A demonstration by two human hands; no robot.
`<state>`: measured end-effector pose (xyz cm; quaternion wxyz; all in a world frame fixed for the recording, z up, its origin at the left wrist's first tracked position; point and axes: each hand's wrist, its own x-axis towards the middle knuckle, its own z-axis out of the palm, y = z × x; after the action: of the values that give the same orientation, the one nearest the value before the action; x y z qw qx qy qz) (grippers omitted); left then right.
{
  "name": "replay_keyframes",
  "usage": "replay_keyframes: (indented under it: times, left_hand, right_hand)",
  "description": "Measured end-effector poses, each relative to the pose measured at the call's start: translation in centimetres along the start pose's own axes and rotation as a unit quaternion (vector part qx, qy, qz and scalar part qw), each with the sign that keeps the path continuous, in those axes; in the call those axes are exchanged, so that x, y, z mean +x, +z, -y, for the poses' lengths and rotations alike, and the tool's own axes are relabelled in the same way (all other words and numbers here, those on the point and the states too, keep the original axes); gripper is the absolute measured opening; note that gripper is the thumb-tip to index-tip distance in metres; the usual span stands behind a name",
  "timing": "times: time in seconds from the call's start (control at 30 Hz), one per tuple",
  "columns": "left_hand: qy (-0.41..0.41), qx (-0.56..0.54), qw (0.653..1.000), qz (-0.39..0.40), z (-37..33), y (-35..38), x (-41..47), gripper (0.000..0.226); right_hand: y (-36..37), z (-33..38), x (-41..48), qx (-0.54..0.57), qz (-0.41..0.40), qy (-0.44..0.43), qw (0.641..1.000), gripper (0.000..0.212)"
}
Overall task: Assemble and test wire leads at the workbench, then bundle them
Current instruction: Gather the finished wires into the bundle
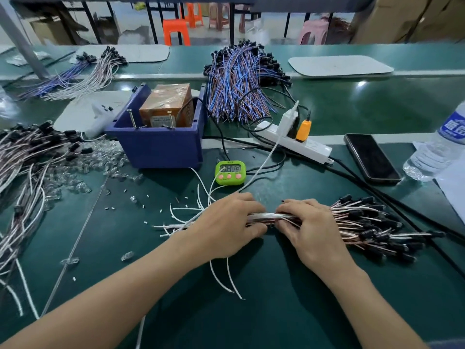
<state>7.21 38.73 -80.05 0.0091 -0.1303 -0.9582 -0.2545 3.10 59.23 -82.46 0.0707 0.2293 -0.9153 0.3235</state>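
Note:
A bundle of thin white and copper wire leads (362, 224) lies across the green workbench (289, 298), its black capped ends fanned out to the right and bare white tips to the left. My left hand (227, 226) grips the bundle near its middle, fingers curled over it. My right hand (305, 229) grips the same bundle just to the right, close to the left hand. A short stretch of leads shows between the two hands. Two loose white wires (227, 280) trail toward me under the left hand.
A blue bin (158, 147) holding an orange tester box stands behind, with a green timer (230, 172), a white power strip (294, 142), a phone (371, 157) and a water bottle (437, 147). More lead piles lie at left (30, 157) and at the back (241, 86). Clear plastic caps (83, 170) are scattered at left.

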Motion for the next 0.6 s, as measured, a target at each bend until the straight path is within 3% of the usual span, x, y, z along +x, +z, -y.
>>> replay_keyframes:
  times: [0.17,0.27,0.33,0.47,0.53,0.6]
  left_hand:
    - [0.007,0.011,0.999,-0.033,0.2,0.2,-0.3,0.017]
    - [0.021,0.039,0.997,-0.061,0.4,-0.2,-0.7,0.017]
    - [0.012,0.055,0.995,-0.087,1.5,-1.4,-1.4,0.026]
    - [-0.11,-0.127,0.967,-0.189,5.5,-5.2,-4.3,0.022]
    - [-0.176,-0.14,0.945,-0.236,7.7,-7.0,-5.9,0.013]
    - [-0.241,-0.103,0.923,-0.282,9.9,-8.5,-7.5,0.024]
  right_hand:
    - [0.8,2.5,0.3,-0.089,0.017,0.0,0.996,0.015]
    - [1.3,4.8,1.0,0.006,0.068,0.006,0.998,0.04]
    - [2.0,6.8,1.4,0.074,0.059,0.003,0.995,0.053]
    - [4.3,11.7,3.4,0.165,0.046,-0.015,0.985,0.047]
    - [6.0,14.5,4.8,0.195,0.065,-0.035,0.978,0.04]
    - [8.0,17.4,6.4,0.215,0.096,-0.05,0.971,0.038]
